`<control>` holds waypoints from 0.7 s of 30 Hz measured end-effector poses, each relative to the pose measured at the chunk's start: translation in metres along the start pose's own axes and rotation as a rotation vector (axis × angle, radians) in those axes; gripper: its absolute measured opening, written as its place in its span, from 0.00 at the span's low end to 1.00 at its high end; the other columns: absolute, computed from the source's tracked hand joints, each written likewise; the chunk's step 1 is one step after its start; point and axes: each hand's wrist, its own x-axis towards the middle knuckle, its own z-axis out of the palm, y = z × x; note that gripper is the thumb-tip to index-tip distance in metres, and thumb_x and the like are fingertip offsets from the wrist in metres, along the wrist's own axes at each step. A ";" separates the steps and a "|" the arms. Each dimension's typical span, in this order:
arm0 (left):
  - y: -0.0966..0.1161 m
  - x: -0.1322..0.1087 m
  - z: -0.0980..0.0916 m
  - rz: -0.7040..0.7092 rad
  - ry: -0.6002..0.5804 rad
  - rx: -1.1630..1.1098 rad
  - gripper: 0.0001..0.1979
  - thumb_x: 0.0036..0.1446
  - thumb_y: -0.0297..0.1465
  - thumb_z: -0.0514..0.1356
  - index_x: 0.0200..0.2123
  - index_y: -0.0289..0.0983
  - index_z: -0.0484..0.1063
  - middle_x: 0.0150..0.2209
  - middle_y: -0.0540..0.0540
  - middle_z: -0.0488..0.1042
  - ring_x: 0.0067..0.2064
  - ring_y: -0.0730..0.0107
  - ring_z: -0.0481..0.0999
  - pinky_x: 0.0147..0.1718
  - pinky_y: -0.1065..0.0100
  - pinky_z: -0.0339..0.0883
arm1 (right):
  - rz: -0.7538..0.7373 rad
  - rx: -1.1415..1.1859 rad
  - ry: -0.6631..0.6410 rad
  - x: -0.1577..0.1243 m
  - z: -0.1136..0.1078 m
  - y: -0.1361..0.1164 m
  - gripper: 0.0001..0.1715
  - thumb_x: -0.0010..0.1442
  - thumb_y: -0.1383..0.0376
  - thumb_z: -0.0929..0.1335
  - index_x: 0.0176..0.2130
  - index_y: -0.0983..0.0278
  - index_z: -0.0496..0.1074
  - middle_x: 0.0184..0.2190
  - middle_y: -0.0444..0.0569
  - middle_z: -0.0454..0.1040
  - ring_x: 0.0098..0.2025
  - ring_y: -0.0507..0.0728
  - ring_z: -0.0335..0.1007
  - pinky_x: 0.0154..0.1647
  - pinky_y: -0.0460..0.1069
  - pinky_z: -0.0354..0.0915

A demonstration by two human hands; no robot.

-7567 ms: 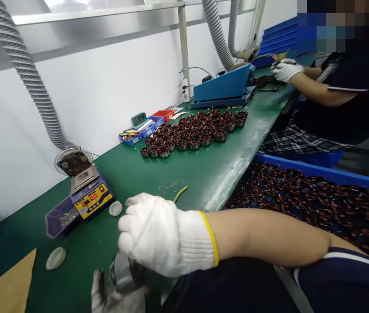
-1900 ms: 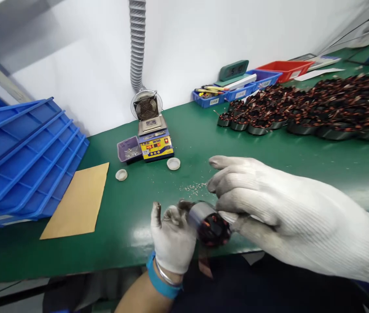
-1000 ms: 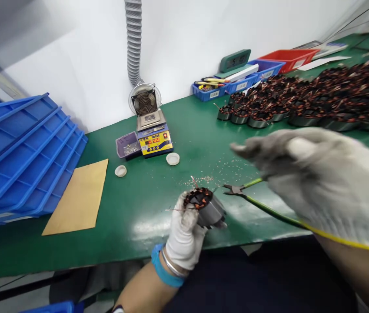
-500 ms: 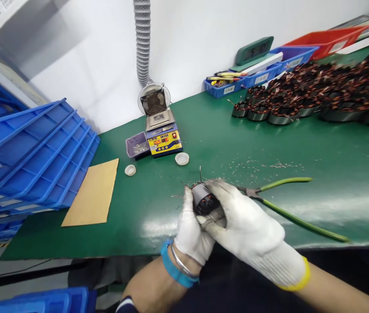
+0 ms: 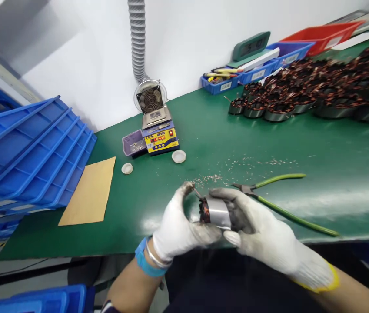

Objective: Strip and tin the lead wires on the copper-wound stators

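Note:
A small motor stator [image 5: 216,212], a silver ring with copper windings, sits between both my gloved hands just above the near edge of the green bench [image 5: 317,143]. My right hand [image 5: 262,230] wraps its fingers round the silver body. My left hand [image 5: 179,226] grips the winding end, its fingertips pinching a thin copper lead that sticks up. Green-handled cutters [image 5: 278,195] lie on the bench just right of my hands, untouched.
A solder pot with a yellow panel [image 5: 158,130] stands under a grey extraction hose [image 5: 137,41]. Two white caps [image 5: 178,156] lie near it. Stacked blue trays [image 5: 24,152] and brown card [image 5: 89,191] are at left. Several stators [image 5: 314,91] and small bins [image 5: 262,65] lie at far right.
The stator has been turned onto its side, with the windings now facing left. My right hand shifted from covering it to gripping its body. My left fingers now pinch a wire lead.

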 end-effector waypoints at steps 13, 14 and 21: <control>0.011 0.021 0.006 0.209 0.058 -0.156 0.43 0.34 0.51 0.87 0.53 0.41 0.83 0.62 0.34 0.84 0.65 0.38 0.83 0.66 0.44 0.74 | 0.215 0.517 -0.087 -0.008 0.019 0.005 0.35 0.62 0.39 0.73 0.57 0.59 0.81 0.42 0.56 0.86 0.35 0.63 0.84 0.31 0.54 0.78; 0.009 0.021 0.004 0.127 0.004 -0.096 0.45 0.29 0.49 0.88 0.53 0.40 0.83 0.62 0.33 0.84 0.66 0.35 0.81 0.68 0.43 0.73 | 0.258 0.552 -0.085 -0.008 0.020 0.006 0.33 0.61 0.40 0.74 0.55 0.59 0.81 0.41 0.56 0.86 0.35 0.63 0.83 0.30 0.54 0.77; 0.000 0.020 0.028 -0.046 -0.042 0.081 0.26 0.45 0.52 0.82 0.32 0.36 0.84 0.38 0.38 0.87 0.49 0.43 0.87 0.60 0.46 0.76 | 0.316 0.649 -0.076 -0.007 0.033 0.014 0.31 0.58 0.37 0.77 0.41 0.61 0.83 0.31 0.52 0.83 0.26 0.58 0.75 0.24 0.50 0.71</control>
